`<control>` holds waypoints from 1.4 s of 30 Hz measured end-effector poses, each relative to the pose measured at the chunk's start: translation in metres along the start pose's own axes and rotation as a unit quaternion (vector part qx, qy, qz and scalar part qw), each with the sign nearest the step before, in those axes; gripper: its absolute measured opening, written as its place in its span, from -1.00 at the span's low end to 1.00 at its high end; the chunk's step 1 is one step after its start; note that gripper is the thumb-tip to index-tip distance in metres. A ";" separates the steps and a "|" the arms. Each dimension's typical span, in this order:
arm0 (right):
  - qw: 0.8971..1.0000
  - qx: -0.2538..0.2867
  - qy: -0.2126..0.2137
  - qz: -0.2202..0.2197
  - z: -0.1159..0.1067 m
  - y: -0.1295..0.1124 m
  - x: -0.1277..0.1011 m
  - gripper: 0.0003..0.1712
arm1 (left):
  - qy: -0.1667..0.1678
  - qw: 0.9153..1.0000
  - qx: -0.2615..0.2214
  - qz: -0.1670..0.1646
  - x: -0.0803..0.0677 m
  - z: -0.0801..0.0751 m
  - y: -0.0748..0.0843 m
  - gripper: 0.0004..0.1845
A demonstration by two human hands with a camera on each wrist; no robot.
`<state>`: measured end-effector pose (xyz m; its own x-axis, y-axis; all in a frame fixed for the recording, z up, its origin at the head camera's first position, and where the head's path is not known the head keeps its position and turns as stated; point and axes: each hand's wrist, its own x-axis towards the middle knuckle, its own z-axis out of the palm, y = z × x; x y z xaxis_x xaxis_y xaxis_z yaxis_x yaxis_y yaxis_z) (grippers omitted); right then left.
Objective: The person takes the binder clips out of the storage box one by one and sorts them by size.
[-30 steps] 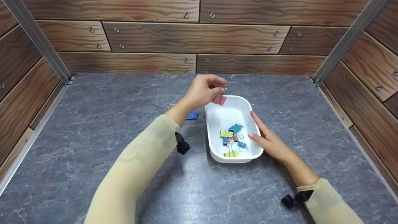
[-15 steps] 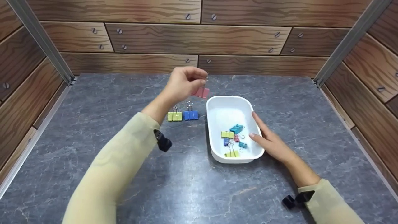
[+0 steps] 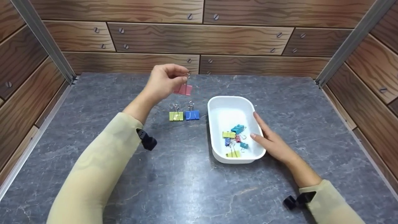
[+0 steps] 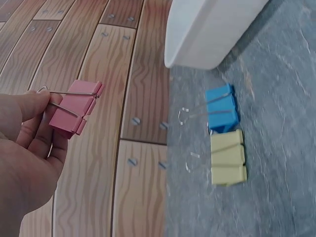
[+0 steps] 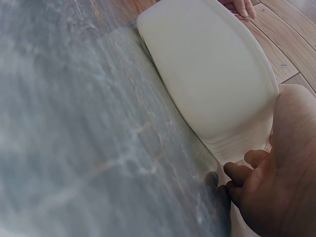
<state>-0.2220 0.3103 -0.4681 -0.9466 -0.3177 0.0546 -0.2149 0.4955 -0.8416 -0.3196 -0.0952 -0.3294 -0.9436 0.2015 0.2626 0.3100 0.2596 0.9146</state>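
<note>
Grey table [image 3: 174, 183] carried a white box [image 3: 228, 113]. At four o'clock of it, the right hand [image 3: 273, 143] gripped it, probably for steadiness. Toward ten, the left hand [image 3: 166, 80] pinched a pink clip [image 3: 185, 90] by its wire handle [image 4: 74, 93], perhaps to leave the body free. Toward nine sat a blue clip [image 3: 192, 115] and a yellow clip [image 3: 176, 116].
</note>
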 end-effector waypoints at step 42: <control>1.000 -0.005 0.001 0.002 0.000 -0.001 -0.001 -0.10 | 0.050 0.995 0.021 -0.088 -0.031 -0.055 -0.077 -0.74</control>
<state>-0.2209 0.3097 -0.4674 -0.9477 -0.3147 0.0531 -0.2143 0.5044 -0.8365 -0.3206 -0.1732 -0.3911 -0.9899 0.0558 0.1305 0.1416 0.3222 0.9360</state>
